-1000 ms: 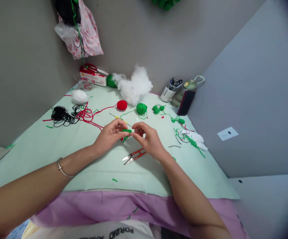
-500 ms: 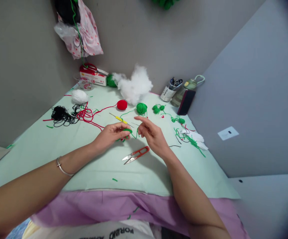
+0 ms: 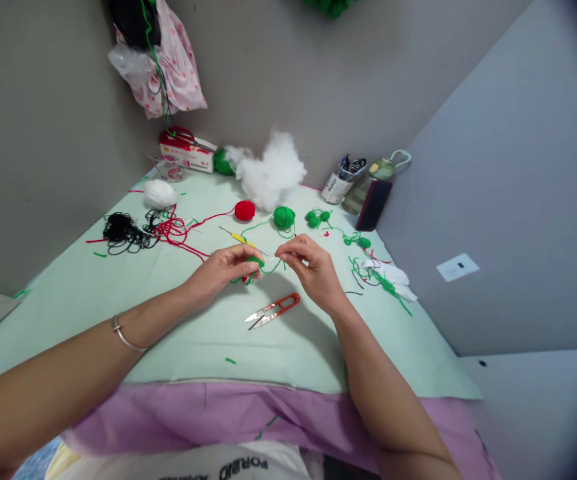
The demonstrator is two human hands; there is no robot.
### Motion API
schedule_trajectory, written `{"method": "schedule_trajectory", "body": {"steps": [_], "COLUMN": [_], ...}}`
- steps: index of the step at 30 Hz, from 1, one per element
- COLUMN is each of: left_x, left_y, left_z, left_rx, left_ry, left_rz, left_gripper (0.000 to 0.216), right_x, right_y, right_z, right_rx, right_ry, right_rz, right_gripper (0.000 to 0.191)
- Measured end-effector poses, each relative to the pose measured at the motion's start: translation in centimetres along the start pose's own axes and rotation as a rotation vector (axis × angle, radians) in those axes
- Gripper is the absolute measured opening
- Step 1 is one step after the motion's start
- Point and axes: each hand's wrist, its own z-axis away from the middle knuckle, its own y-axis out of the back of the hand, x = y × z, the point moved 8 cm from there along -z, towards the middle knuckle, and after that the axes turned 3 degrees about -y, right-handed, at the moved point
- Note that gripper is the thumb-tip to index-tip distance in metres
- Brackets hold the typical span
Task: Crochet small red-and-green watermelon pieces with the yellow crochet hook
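Observation:
My left hand (image 3: 223, 269) is closed round a small green crocheted piece (image 3: 254, 262) just above the pale green mat (image 3: 118, 293). My right hand (image 3: 311, 267) pinches a thin needle with a green yarn strand (image 3: 273, 265) that runs back to the piece. Red-handled thread snips (image 3: 273, 311) lie on the mat just below my hands. A yellow-handled crochet hook (image 3: 238, 237) lies behind my left hand.
Behind lie a green yarn ball (image 3: 284, 217), a red yarn ball (image 3: 244, 211), white stuffing (image 3: 271, 171), black and red tangled yarn (image 3: 141, 231) and a white ball (image 3: 159, 194). A pen cup (image 3: 339, 183), bottle (image 3: 368, 187) and dark phone (image 3: 372, 207) stand at the back right.
My right hand drew away from the green piece to the right, opened briefly, then pinched shut on the needle, pulling out a length of green yarn. My left hand stayed put.

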Motion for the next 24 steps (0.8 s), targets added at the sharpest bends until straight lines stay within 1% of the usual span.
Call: {"method": "schedule_trajectory", "body": {"steps": [10, 14, 21, 24], "left_x": [-0.5, -0.5, -0.4, -0.5], "left_y": [0.0, -0.3, -1.0, -0.9], "left_z": [-0.1, 0.0, 0.3, 0.3], "left_rx": [-0.034, -0.059, -0.152, -0.142], "left_ry": [0.013, 0.030, 0.036, 0.037], "left_rz": [-0.015, -0.002, 0.028, 0.034], "left_gripper": [0.021, 0.022, 0.018, 0.021], "right_x": [0.1, 0.1, 0.6, 0.7], "right_y": [-0.1, -0.4, -1.5, -1.9], "right_z": [0.2, 0.2, 0.2, 0.3], "right_rx": [-0.011, -0.049, -0.145, -0.131], "right_ry": [-0.009, -0.027, -0.117, -0.130], "right_rz": [0.026, -0.022, -0.165, -0.154], "right_gripper": [0.014, 0.013, 0.015, 0.013]}}
